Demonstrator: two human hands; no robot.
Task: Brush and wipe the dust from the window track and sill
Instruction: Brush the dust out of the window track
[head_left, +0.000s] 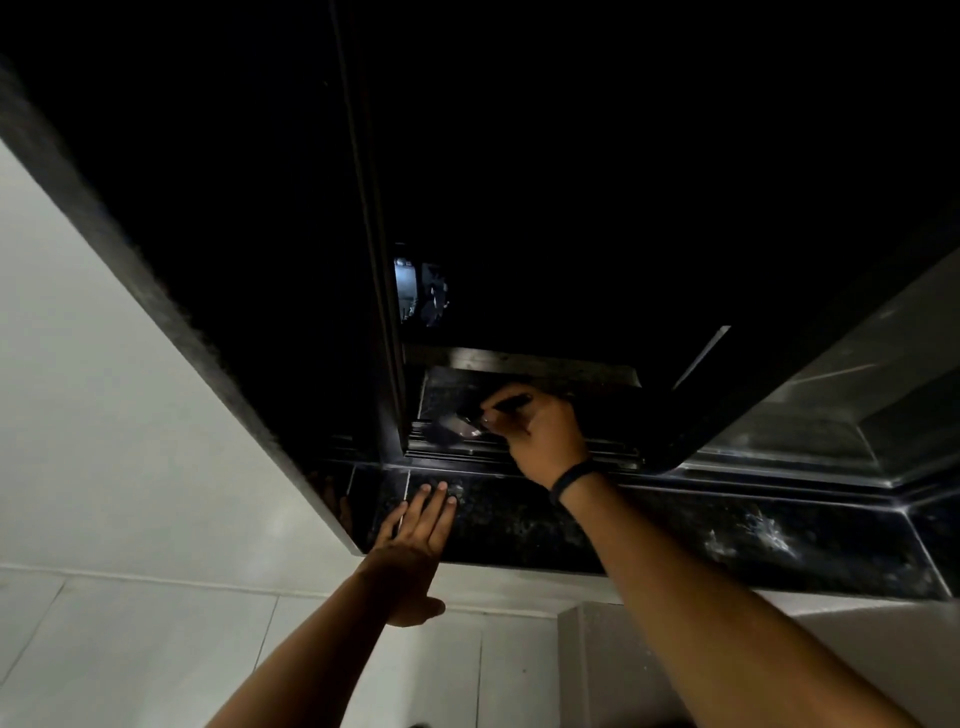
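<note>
A: Where is the brush?

B: The right hand (540, 434) holds the brush (457, 428) in the centre of the frame. Its fingers (501, 410) are curled tight around the dark handle, and the bristle end lies on the window track (608, 452), beside the dark sash frame (387, 364).

A: And the other hand?

B: The left hand (415, 535) lies flat on the black speckled sill (649, 530), lower, left of centre. Its fingers (431, 499) are straight and close together, holding nothing. A dark wristband (571, 480) is on the right wrist.
</note>
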